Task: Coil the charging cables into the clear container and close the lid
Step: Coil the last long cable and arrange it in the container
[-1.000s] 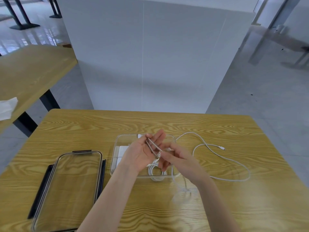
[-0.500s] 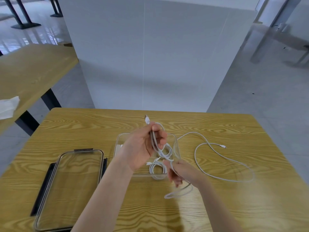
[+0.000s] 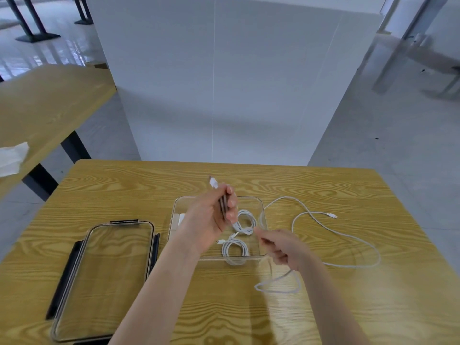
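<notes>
The clear container [image 3: 261, 202] sits mid-table with two coiled white cables [image 3: 235, 249] inside. My left hand [image 3: 211, 212] hovers over the container's left part, shut on strands of a white charging cable whose plug [image 3: 213, 182] sticks up past the fingers. My right hand [image 3: 286, 247], at the container's near right corner, pinches the same cable, and a loop [image 3: 278, 286] of it droops onto the table below. A loose white cable [image 3: 348, 239] sprawls on the table to the right. The clear lid [image 3: 72, 277] with black clips lies flat to the left.
A white partition [image 3: 224, 83] stands just beyond the table's far edge. Another wooden table [image 3: 44, 108] with a white paper [image 3: 12, 156] on it stands to the left. Grey floor [image 3: 398, 145] lies to the right.
My left hand rose with the cable plug pointing up. My right hand pulled away to the right and downward, drawing the cable out, and the drooping loop shifted right.
</notes>
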`<state>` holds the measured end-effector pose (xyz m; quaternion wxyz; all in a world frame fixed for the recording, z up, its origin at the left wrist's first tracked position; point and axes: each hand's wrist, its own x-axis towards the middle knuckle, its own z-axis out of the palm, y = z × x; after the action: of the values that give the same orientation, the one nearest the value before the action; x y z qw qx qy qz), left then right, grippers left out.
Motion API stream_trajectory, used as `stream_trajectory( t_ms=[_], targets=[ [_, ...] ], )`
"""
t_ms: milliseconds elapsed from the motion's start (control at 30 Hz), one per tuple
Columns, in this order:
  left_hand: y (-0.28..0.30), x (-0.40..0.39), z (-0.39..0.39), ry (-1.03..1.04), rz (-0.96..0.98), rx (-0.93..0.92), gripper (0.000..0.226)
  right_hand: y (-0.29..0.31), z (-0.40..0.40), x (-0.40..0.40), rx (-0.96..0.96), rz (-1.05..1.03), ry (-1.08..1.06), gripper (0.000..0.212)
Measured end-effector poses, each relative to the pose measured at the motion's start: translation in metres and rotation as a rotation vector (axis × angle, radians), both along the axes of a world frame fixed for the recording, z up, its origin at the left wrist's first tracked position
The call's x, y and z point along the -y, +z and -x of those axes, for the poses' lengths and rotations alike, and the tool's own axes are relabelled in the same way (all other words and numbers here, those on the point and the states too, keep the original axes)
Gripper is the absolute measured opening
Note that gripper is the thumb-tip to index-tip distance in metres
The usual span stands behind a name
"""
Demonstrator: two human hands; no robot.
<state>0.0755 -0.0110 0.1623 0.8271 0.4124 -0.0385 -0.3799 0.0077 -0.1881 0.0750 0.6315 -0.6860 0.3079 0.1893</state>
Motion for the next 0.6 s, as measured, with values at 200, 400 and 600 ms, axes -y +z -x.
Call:
stream_trajectory(
  t_ms=[200, 400, 600],
  targets=[
    [-0.010, 0.012, 0.019, -0.134, -0.455, 0.272, 0.029, 0.043, -0.029, -0.015, 0.206, 0.275, -0.239, 0.021],
    [-0.019, 0.020, 0.021, -0.064, -0.551, 0.295, 0.036, 0.078, -0.025, -0.040, 0.430, 0.281, -0.149, 0.028],
    [-0.020, 0.021, 0.011, 0.067, -0.456, 0.154, 0.026, 0.079, -0.003, -0.047, 0.469, 0.389, 0.067, 0.028]
  ],
)
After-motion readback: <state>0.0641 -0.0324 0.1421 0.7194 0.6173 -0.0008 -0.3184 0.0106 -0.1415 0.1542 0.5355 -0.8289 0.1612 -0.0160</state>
